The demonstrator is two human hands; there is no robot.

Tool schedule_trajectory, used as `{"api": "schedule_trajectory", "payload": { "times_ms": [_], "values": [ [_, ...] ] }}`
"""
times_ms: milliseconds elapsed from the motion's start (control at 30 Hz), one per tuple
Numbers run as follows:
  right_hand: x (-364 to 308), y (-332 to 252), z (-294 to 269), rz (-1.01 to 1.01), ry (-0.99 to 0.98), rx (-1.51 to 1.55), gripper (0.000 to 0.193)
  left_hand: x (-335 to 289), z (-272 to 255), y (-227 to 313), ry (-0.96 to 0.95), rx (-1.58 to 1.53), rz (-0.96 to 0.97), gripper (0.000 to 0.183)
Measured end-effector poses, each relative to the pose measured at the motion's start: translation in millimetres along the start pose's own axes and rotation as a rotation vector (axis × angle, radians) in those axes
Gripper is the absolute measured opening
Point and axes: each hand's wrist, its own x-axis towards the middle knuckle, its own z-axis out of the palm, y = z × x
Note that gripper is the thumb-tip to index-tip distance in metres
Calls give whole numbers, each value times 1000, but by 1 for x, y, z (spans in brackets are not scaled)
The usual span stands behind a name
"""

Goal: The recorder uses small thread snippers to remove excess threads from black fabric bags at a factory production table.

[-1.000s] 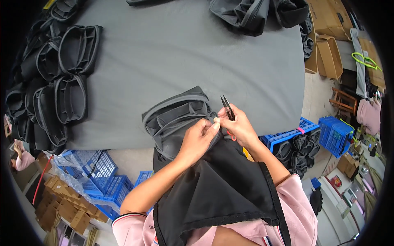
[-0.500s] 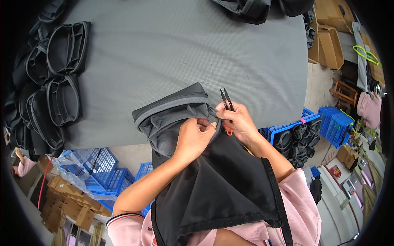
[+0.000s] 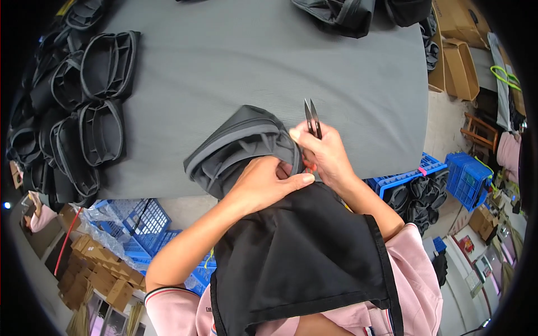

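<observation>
A black and grey fabric pouch point(image 3: 246, 134), with a zip-like rim and folded grey lining, lies at the near edge of the table against my body. My left hand point(image 3: 263, 182) is at its near side, fingers curled into the opening and partly hidden, thumb stretched to the right. Held in my right hand point(image 3: 329, 151) are black thread snips point(image 3: 312, 119), blades pointing away from me and slightly parted. A bit of their orange-red handle shows under the palm. The same hand's thumb and fingers meet the pouch's right edge.
Similar open pouches point(image 3: 109, 64) are heaped along the table's left side, and more black pouches point(image 3: 342, 14) lie at the far edge. Blue crates point(image 3: 466, 176) stand right of the grey table point(image 3: 224, 61), others point(image 3: 140, 218) below left. Cardboard boxes point(image 3: 460, 67) stand far right.
The pouch has tilted, its far side now raised and rounder. My left hand has pushed deeper into the opening, its thumb stretching out. My right hand has turned the snips more upright.
</observation>
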Motion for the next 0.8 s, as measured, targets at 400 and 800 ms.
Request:
{"api": "schedule_trajectory", "payload": {
  "times_ms": [400, 800],
  "values": [
    [46, -19, -13, -280, -20, -811, 19, 33, 33, -1, -61, -184, -81, 32],
    [60, -14, -10, -726, 168, -1195, 21, 37, 55, -9, 276, 101, 238, 34]
  ]
}}
